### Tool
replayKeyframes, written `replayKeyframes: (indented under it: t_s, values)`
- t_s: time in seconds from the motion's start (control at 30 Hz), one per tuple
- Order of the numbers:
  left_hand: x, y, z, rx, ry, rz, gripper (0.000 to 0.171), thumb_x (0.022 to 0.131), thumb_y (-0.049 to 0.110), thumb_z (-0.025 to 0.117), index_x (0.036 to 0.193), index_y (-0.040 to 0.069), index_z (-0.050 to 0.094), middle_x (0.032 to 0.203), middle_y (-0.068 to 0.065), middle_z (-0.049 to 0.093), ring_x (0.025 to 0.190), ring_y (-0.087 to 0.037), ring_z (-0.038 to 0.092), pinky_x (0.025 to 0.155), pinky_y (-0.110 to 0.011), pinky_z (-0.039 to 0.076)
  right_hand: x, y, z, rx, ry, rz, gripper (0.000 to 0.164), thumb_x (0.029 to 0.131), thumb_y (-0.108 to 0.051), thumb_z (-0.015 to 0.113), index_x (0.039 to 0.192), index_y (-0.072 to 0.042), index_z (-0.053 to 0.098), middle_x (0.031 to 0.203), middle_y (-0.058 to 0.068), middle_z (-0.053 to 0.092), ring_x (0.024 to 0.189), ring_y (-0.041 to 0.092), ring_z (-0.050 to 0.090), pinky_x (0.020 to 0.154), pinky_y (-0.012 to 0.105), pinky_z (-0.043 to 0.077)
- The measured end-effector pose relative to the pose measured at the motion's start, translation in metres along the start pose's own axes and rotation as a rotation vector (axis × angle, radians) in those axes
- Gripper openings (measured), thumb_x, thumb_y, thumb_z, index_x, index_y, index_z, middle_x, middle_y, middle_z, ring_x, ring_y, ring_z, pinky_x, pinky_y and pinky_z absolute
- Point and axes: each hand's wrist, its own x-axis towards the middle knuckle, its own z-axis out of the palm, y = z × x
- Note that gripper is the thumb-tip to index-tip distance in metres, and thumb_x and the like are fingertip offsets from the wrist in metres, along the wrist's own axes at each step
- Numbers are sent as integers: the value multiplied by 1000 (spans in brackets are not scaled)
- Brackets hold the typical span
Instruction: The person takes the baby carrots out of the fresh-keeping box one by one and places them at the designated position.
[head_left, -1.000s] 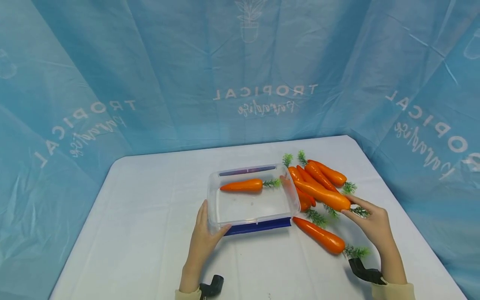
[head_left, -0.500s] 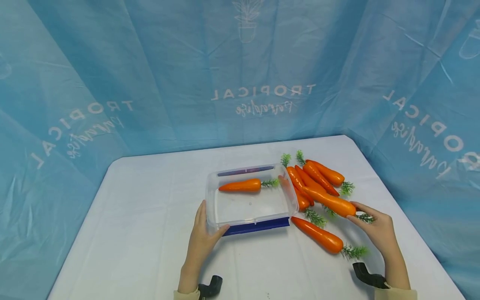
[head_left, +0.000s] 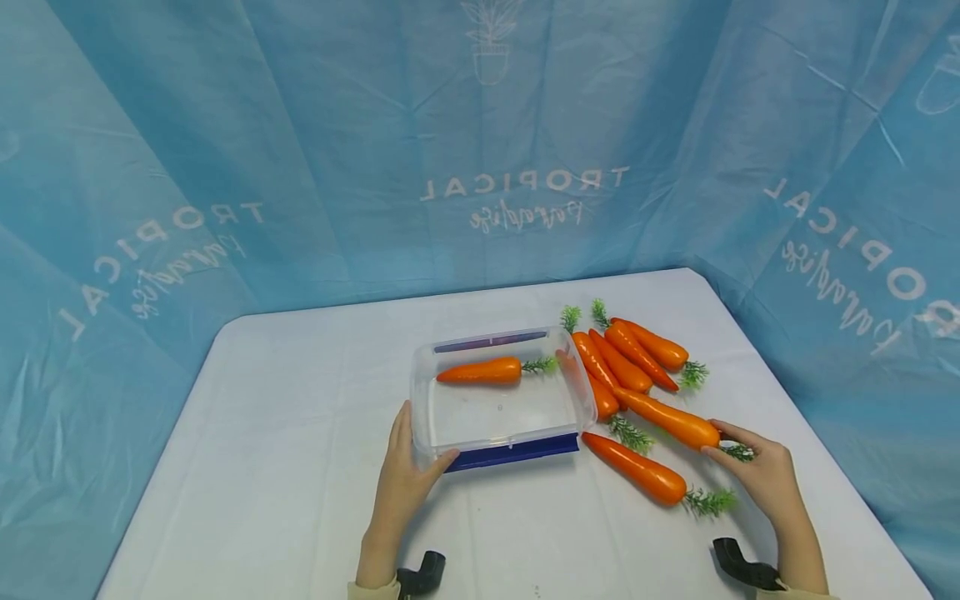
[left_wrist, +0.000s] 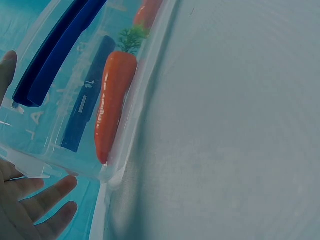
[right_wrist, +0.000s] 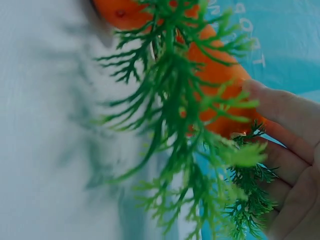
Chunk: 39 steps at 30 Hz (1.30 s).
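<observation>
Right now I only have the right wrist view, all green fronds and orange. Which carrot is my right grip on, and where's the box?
Observer: Your right grip pinches the leafy end of the held carrot, which lies between the pile and a lone carrot, right of the clear box.
Operator: Anything in the box?
Observer: One boxed carrot lies along its far wall.
Operator: And my left grip?
Observer: Your left grip holds the box's near left corner.

A white-covered worktop carries a loose pile of orange carrots with green tops near its far right corner and one more carrot toward its right edge, while a blue backdrop printed "TROPICAL" hangs behind its far edge and sides.
</observation>
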Motion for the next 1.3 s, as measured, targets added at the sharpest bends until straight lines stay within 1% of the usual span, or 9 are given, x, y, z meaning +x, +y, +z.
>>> replayKeyframes:
  t_s: [0.07, 0.13, 0.5, 0.73, 0.9, 1.03, 1.1, 1.23, 1.3]
  values:
    - [0, 0, 0, -5, -4, -1, 104, 78, 50, 73, 154, 11, 13, 159, -14, 19, 141, -35, 31, 114, -55, 28, -1, 2, 0, 4, -13, 12, 46, 83, -26, 74, 120, -1, 65, 110, 24, 68, 88, -32, 32, 89, 54, 46]
    - [0, 1, 0, -9, -8, -4, 104, 78, 50, 73, 154, 11, 12, 159, -13, 19, 142, -35, 30, 114, -55, 28, -3, 4, -1, 6, -24, 23, 47, 83, -26, 75, 120, 0, 64, 110, 25, 67, 87, -32, 30, 87, 59, 44]
    - [-1, 0, 0, -6, 4, 6, 104, 78, 50, 73, 153, 10, 14, 158, -14, 20, 141, -36, 32, 113, -56, 29, -13, 12, -2, -26, -108, 102, 53, 81, -30, 76, 120, 2, 63, 111, 25, 68, 82, -30, 30, 84, 57, 47]
    - [0, -2, 2, -10, 16, 10, 104, 77, 50, 74, 153, 11, 14, 158, -13, 21, 140, -35, 33, 113, -56, 30, -18, 17, -4, -53, -155, 118, 54, 80, -31, 76, 120, 2, 64, 110, 24, 68, 80, -24, 42, 85, 57, 50]
    - [-1, -2, 1, -10, 2, -2, 104, 78, 51, 73, 154, 12, 13, 158, -13, 20, 141, -35, 32, 114, -55, 29, -19, 17, -7, -45, -219, 133, 55, 80, -32, 77, 120, 3, 64, 110, 23, 69, 81, -19, 47, 85, 55, 52]
    - [-1, -2, 0, -8, -3, -2, 104, 78, 50, 72, 154, 11, 12, 159, -13, 20, 141, -35, 31, 114, -55, 28, -19, 13, -7, -59, -262, 141, 56, 79, -36, 76, 120, 1, 64, 110, 20, 69, 84, -6, 56, 82, 49, 54]
    - [-1, -1, 0, -6, -2, -1, 104, 78, 50, 73, 154, 11, 13, 159, -13, 20, 142, -35, 31, 114, -54, 28, -18, 10, -6, -66, -276, 143, 57, 78, -37, 77, 119, 1, 65, 109, 19, 70, 88, 5, 61, 81, 47, 54]
    - [-1, 0, -1, -5, -6, -5, 104, 78, 50, 73, 154, 10, 12, 159, -13, 19, 142, -35, 31, 114, -55, 28, -17, 4, -5, -71, -295, 132, 57, 78, -38, 77, 118, 1, 65, 106, 19, 71, 96, 28, 63, 83, 52, 52]
    - [-1, 1, -1, -10, -9, -8, 104, 78, 50, 73, 154, 11, 12, 159, -13, 19, 142, -35, 30, 114, -55, 28, -16, 3, -4, -73, -305, 124, 57, 79, -37, 76, 118, 2, 65, 107, 19, 70, 100, 34, 62, 84, 54, 52]
